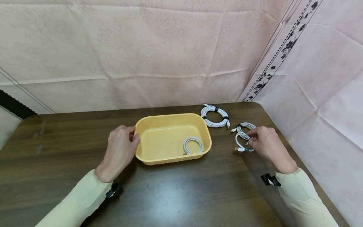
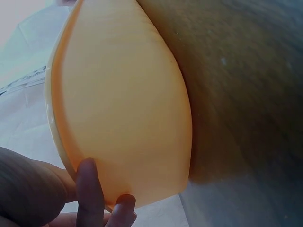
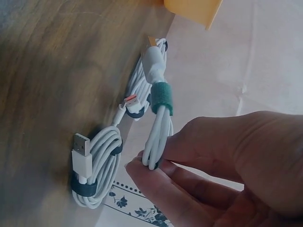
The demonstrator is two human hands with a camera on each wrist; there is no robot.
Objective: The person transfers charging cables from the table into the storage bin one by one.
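A yellow plastic tray stands on the table, and my left hand grips its left rim between thumb and fingers. In the left wrist view, fingers lie against the tray's outer wall. Inside the tray, at its front right, lies a coiled white cable. My right hand pinches another coiled white USB cable, bound with a green strap. Close beside it on the table is a white cable coil with black straps.
A further white cable coil with black straps lies behind the tray's right end. The brown table meets a pale patterned cloth at the back and another cloth wall on the right.
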